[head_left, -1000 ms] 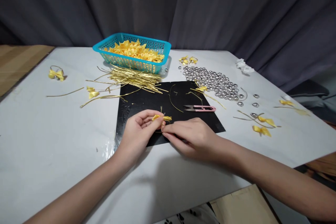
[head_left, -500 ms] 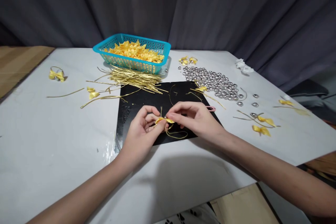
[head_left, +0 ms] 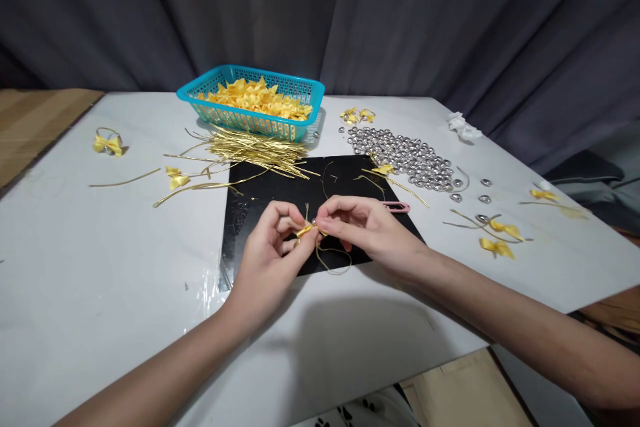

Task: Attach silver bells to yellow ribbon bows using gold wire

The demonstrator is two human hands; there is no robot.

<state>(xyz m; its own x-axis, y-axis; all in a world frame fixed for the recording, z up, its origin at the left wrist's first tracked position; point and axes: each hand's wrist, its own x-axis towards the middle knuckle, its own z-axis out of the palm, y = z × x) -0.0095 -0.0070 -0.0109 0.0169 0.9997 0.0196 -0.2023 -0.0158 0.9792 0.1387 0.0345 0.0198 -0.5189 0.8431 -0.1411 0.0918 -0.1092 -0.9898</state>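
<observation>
Above a black mat (head_left: 270,187), my left hand (head_left: 277,240) pinches a small yellow ribbon bow (head_left: 303,231) between thumb and fingers. A small silver bead (head_left: 314,221) shows at the middle of the bow. My right hand (head_left: 367,223) meets the left from the right side, its thumb and forefinger closed at the bead and the bow's right end. A thin gold cord (head_left: 334,271) hangs in a loop below the bow, and a short end of cord sticks up behind it. The fingertips partly hide the bow.
A turquoise basket (head_left: 320,95) of yellow bows stands at the back, with a bundle of gold cords (head_left: 255,150) before it. Silver beads (head_left: 400,153) lie in a heap to the right. Loose bows (head_left: 497,247), a pink-handled tool (head_left: 400,207) and crumpled white tissue (head_left: 463,125) lie about.
The right hand has shifted slightly, uncovering more of the pink handle. The bow has turned a little between the fingers, and the hanging cord loop has moved slightly left and down.
</observation>
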